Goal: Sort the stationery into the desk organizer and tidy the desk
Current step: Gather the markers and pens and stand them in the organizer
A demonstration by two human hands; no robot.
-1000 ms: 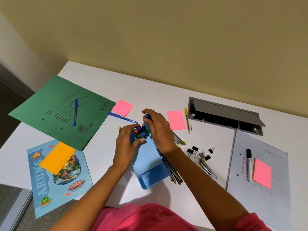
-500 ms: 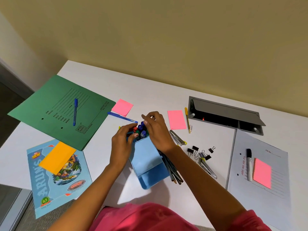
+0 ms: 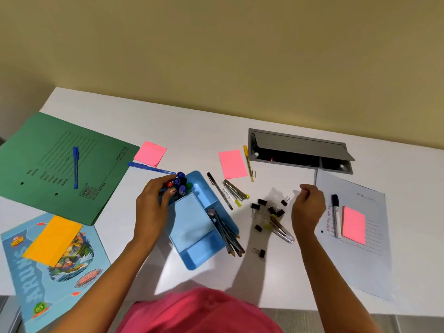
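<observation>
The blue organizer (image 3: 204,258) sits on the white worktop (image 3: 192,128) just in front of the person. Markers (image 3: 180,182) stand upright in its far compartment and pencils (image 3: 228,234) lie slanted in its right one, their tips past the rim. The left hand (image 3: 153,203) curls round the organizer's far-left corner, its fingers against the markers. The right hand (image 3: 308,207) hovers above the worktop between the scattered binder clips (image 3: 262,203) and the grey folder (image 3: 360,260). Its fingers are curled in, but I cannot tell whether they hold anything. A black pen (image 3: 219,191) lies just right of the organizer and a blue pen (image 3: 151,168) just beyond the left hand. A yellow pen (image 3: 248,162) lies beside a pink note (image 3: 232,164). On the grey folder a whiteboard marker (image 3: 336,216) lies next to another pink pad (image 3: 353,224). A green folder (image 3: 48,169) lies at far left with a second pen (image 3: 75,167) on it.
</observation>
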